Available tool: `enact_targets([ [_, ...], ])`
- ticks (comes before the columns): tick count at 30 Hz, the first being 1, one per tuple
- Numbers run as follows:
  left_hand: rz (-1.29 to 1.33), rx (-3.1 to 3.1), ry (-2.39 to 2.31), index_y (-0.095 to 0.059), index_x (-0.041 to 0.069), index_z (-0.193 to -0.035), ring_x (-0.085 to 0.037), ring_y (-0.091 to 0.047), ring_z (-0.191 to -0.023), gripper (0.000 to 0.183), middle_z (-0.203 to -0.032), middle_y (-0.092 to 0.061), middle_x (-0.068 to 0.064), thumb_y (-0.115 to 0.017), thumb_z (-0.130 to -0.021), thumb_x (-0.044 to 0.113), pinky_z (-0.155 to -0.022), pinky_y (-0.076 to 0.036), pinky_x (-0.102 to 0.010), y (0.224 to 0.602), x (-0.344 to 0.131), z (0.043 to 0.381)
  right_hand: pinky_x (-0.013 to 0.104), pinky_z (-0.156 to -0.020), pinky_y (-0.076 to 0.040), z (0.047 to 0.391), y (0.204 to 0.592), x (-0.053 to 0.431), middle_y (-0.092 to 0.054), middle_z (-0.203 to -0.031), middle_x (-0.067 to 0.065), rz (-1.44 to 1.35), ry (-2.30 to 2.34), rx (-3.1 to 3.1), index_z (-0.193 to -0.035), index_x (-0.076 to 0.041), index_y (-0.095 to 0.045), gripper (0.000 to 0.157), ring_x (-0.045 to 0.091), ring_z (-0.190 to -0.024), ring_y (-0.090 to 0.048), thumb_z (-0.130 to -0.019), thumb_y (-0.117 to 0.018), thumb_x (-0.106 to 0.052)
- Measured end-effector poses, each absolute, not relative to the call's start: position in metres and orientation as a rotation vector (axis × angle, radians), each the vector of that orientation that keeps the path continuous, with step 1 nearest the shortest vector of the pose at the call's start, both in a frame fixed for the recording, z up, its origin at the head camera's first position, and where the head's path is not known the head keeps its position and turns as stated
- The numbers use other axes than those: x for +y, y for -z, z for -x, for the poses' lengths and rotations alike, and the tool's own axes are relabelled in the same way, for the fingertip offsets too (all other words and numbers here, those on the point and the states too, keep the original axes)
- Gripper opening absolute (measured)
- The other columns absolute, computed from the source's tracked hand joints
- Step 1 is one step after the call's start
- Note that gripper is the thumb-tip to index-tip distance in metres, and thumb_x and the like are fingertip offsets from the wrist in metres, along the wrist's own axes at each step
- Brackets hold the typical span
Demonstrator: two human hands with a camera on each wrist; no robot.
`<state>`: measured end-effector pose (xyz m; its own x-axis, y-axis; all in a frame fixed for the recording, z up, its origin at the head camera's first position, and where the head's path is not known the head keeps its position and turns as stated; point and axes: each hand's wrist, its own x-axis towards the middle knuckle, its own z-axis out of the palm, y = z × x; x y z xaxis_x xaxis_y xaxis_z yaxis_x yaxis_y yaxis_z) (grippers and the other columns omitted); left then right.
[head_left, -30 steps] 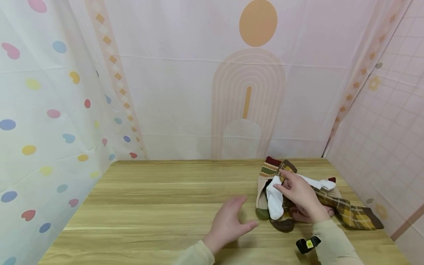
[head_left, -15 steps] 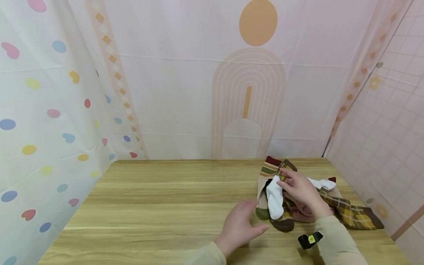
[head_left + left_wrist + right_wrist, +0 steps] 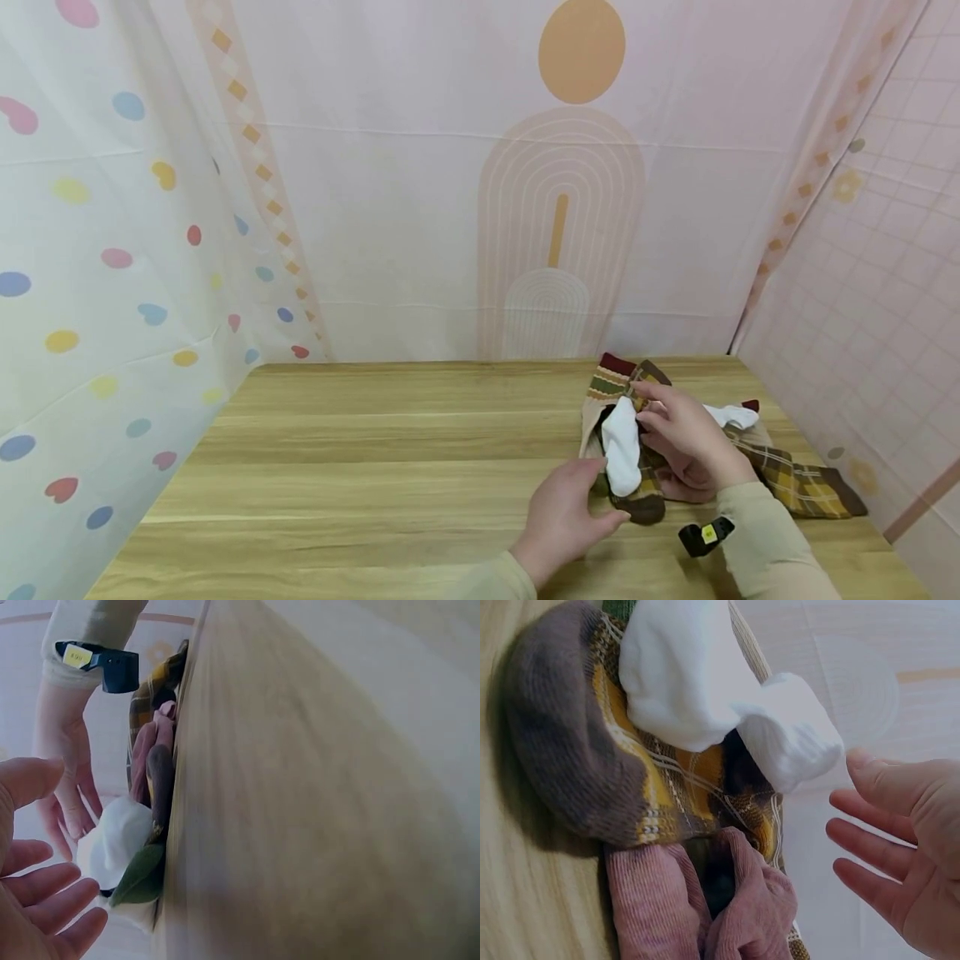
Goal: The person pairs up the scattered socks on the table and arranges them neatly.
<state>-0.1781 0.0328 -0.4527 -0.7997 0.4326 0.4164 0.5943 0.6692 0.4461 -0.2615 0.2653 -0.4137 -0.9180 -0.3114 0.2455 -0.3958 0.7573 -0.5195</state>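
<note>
The fingers of your left hand [image 3: 562,517] are loosely spread, the thumb apart from them; the fingers of your right hand [image 3: 686,429] are likewise spread and hold nothing. Between the two lies the white sock [image 3: 621,450], on top of a heap at the right of the table [image 3: 390,467]. Your left fingers are just beside its toe end and your right thumb just beside its cuff; whether either hand touches it, you cannot tell from these views.

Under the white sock are a striped sock [image 3: 611,387] with a green toe and a plaid sock [image 3: 639,508] with a dark brown toe. A crumpled pink sock [image 3: 688,487] lies below your right hand. Farther right are a second white sock [image 3: 731,415] and a plaid leg [image 3: 806,483] stretching toward the table's edge. A black wrist camera [image 3: 705,536] sits at your right sleeve [image 3: 776,537].
</note>
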Motion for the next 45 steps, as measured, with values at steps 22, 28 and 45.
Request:
enact_targets([
  [22, 0.724, -2.654, 0.640, -0.071, 0.015, -0.114, -0.012, -0.062, -0.090, 0.047, -0.102, -0.066, 0.003, -0.085, -0.076, 0.038, -0.074, -0.051, -0.026, 0.448, 0.060, 0.185, 0.033, -0.065, -0.042, 0.274, 0.418, 0.265, -0.063, -0.121, 0.011, -0.784, -0.846, -2.814, -0.134, -0.008, -0.060, 0.047, 0.006, -0.059, -0.044, -0.091, -0.058, 0.011],
  [28, 0.734, -2.678, 0.601, -0.072, 0.016, -0.107, -0.010, -0.060, -0.086, 0.039, -0.100, -0.064, 0.004, -0.086, -0.075, 0.033, -0.070, -0.049, -0.024, 0.450, 0.062, 0.188, 0.037, -0.070, -0.044, 0.275, 0.419, 0.264, -0.059, -0.130, 0.018, -0.812, -0.780, -2.797, -0.132, -0.006, -0.062, 0.045, 0.014, -0.077, -0.053, -0.091, -0.058, 0.012],
  [45, 0.790, -2.546, 0.416, -0.068, 0.020, -0.071, -0.010, -0.056, -0.072, 0.017, -0.078, -0.057, 0.007, -0.084, -0.068, 0.016, -0.055, -0.044, -0.021, 0.458, 0.064, 0.195, 0.049, -0.084, -0.051, 0.276, 0.423, 0.260, -0.065, -0.118, 0.014, -0.809, -0.737, -2.775, -0.112, -0.008, -0.070, 0.031, 0.035, -0.107, -0.061, -0.091, -0.059, 0.012],
])
